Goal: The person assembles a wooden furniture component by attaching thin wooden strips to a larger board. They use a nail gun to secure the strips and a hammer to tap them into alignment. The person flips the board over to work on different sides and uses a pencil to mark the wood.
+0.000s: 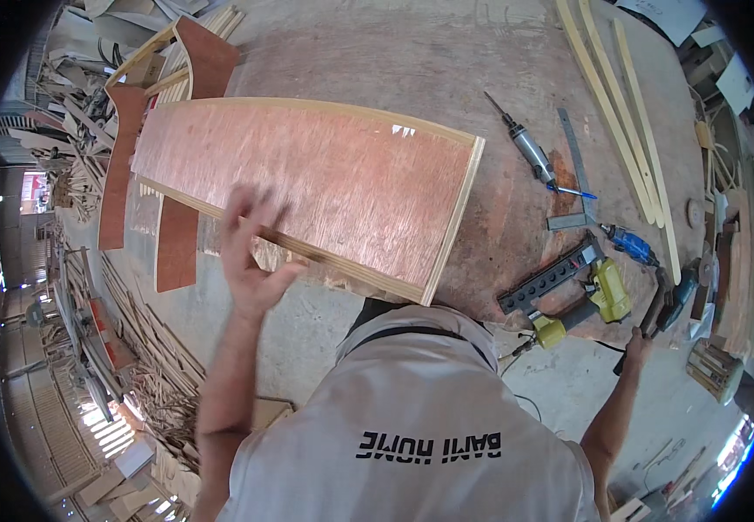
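Observation:
My left hand (255, 257) is over the near edge of a reddish plywood panel (325, 187) framed with pale wood strips. Its thumb stands apart from the fingers, which are smeared by motion, and nothing shows in it. I cannot tell whether it touches the panel. At the table's right front edge, my right hand (638, 344) is closed around a dark, long-handled tool (653, 311), its kind unclear. Beside that tool lies a dark teal power tool (678, 296). A yellow-green and black nail gun (607, 291) lies left of the right hand.
On the worktable (351, 56) are a silver air tool (529, 150), a metal square (573, 152), a blue tool (631, 245) and long wood strips (616, 113). Curved plywood pieces (207, 61) stand at the far left. Scrap wood (146, 348) is heaped on the left floor.

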Available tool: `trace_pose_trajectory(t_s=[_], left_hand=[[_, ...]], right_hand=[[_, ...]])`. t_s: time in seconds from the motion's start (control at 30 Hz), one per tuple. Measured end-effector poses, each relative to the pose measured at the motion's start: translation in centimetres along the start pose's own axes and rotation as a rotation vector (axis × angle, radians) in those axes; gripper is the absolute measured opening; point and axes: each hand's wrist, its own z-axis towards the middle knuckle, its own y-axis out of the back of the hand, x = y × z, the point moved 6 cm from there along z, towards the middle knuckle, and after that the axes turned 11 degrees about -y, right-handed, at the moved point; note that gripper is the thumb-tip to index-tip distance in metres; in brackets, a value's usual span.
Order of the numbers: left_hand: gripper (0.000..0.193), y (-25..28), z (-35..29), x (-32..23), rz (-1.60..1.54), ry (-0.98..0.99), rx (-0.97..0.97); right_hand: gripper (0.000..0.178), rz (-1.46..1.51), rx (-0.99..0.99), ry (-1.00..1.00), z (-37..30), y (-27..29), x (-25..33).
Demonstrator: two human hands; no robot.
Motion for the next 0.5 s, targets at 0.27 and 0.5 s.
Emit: trace_pose_trajectory(t_s=[0.27, 0.5], left_hand=[[0.075, -5.6, -8.5, 4.5, -1.201, 1.077, -0.960], [0.065, -6.5, -3.3, 4.8, -1.131, 0.961, -0.858]], right_hand=[[0.025, 0.930, 0.280, 0.297, -27.6, 0.0, 20.2], [0.027, 0.610, 0.548, 0.638, -42.3, 4.0, 36.0]])
